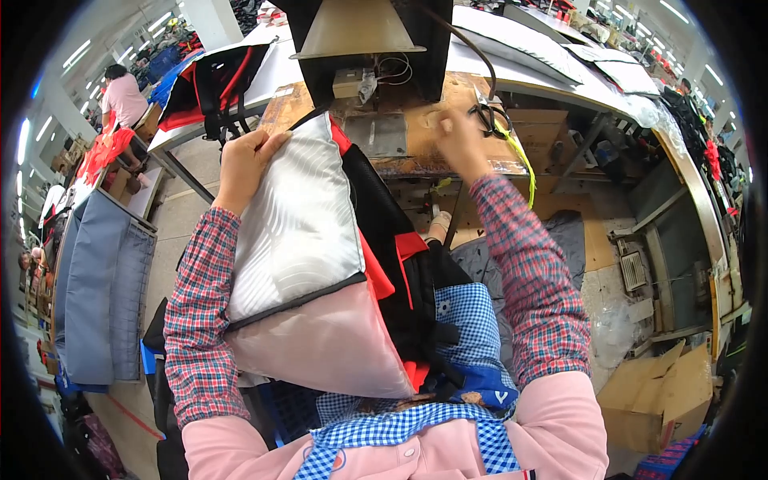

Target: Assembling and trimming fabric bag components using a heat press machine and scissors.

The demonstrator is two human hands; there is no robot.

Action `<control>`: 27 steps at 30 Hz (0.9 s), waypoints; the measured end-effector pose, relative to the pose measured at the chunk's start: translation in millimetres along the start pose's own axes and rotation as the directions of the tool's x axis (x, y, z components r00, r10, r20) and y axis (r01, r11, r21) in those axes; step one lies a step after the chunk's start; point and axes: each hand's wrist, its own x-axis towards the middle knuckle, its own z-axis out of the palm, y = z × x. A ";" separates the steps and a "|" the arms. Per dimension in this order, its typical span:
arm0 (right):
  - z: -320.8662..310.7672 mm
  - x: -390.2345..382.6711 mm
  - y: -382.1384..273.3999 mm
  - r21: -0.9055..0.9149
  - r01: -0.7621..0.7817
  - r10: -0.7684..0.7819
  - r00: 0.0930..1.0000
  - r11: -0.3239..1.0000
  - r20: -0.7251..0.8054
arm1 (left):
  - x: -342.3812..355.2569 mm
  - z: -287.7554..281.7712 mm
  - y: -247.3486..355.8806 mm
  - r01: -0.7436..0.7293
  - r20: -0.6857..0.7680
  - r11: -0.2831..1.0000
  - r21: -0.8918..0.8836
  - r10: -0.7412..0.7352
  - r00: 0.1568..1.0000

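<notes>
My left hand (245, 164) grips the top left edge of a bag piece (294, 224) with silvery lining, black mesh and red fabric (406, 248), which rests across my lap. My right hand (458, 142) is raised over the worn wooden worktable (288, 100), blurred, its fingers curled; whether they hold anything is hidden. Just right of it lie black-handled scissors (488, 120), with yellow-green cord (524, 164) hanging over the table edge. A dark machine housing (433, 48) stands at the back of the table, above a metal plate (376, 136).
White side tables carry a black-and-red bag (208, 88) at left and padded white panels (512, 44) at right. Grey padded panels (100, 288) stand at left, beyond which a person in pink (122, 96) sits. A cardboard box (656, 396) lies on the floor at lower right.
</notes>
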 end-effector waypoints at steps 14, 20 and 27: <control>-44.7 42.5 104.5 -0.076 -0.344 0.352 0.922 0.936 0.161 | -49.2 -30.4 -9.5 0.047 -0.115 0.990 -0.131 -0.063 0.991; -69.7 -96.0 -46.0 0.654 -0.295 0.082 0.938 0.697 0.335 | -69.5 -59.1 -1.1 0.022 -0.162 0.994 -0.111 -0.040 0.986; -52.7 -111.3 -109.8 0.461 0.214 -0.366 0.890 0.861 0.272 | -87.7 -70.9 15.8 0.009 -0.173 0.995 -0.101 -0.026 0.985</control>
